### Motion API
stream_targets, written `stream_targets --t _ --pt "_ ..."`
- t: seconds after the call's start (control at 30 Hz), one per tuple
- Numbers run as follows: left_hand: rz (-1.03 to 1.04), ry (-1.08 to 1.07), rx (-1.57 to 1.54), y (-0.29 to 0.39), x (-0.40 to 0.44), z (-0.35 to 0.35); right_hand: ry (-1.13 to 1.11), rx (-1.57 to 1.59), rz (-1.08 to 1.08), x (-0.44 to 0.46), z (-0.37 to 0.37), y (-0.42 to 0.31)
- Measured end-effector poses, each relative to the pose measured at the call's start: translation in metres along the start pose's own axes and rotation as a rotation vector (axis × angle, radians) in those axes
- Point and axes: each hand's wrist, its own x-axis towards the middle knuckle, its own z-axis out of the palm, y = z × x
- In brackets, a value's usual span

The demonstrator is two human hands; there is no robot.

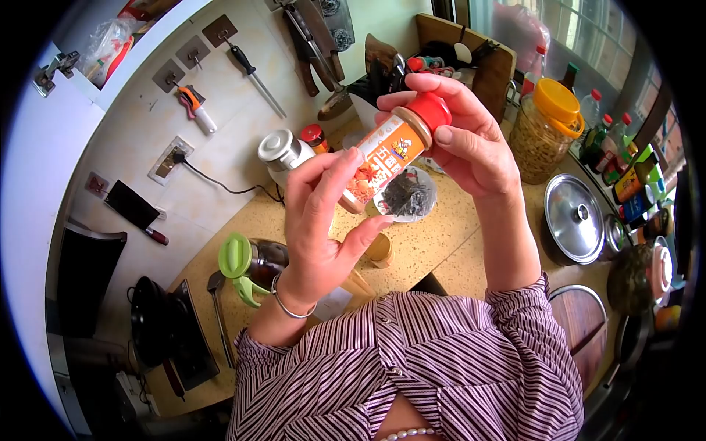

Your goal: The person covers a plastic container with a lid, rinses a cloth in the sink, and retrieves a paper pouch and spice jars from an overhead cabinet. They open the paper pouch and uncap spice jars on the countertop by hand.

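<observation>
A spice bottle [388,156] with an orange label and a red cap is held up, tilted, above the counter. My left hand [320,220] grips its lower end between thumb and fingers. The red cap [430,112] is between the thumb and fingers of my right hand [474,140]. Below the bottle, partly hidden by it, a bowl or bag with dark contents [412,197] sits on the speckled counter [448,228]. Close by stands a small tan container [380,251].
A green-lidded jug [237,257], a white-lidded jar [279,151] and a red-capped jar [314,137] stand at the left. At the right are a large yellow-lidded jar [543,140], a lidded pot [577,220] and several bottles. Knives hang on the wall.
</observation>
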Motion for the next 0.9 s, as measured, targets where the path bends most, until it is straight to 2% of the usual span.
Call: stream_targets --t 0.2,0.33,0.5,0.67,0.73,0.9 --pt "0.036 -0.021 0.074 0.0 -0.003 -0.001 -0.019 -0.006 -0.019 -0.002 0.005 -0.003" --pt "0.006 0.008 0.007 0.003 -0.008 0.006 -0.027 -0.013 -0.018 0.0 0.011 -0.005" --pt "0.025 0.034 0.202 0.003 -0.015 0.018 0.015 -0.015 0.015 0.004 0.017 -0.001" --pt "-0.008 0.041 0.222 0.0 -0.022 0.027 0.018 0.009 0.067 0.007 0.024 0.003" --pt "0.012 0.139 0.155 -0.005 -0.024 0.031 0.029 0.009 0.072 0.008 0.027 0.004" --pt "0.001 0.103 0.174 -0.004 -0.026 0.028 0.038 0.004 0.071 0.008 0.025 0.008"
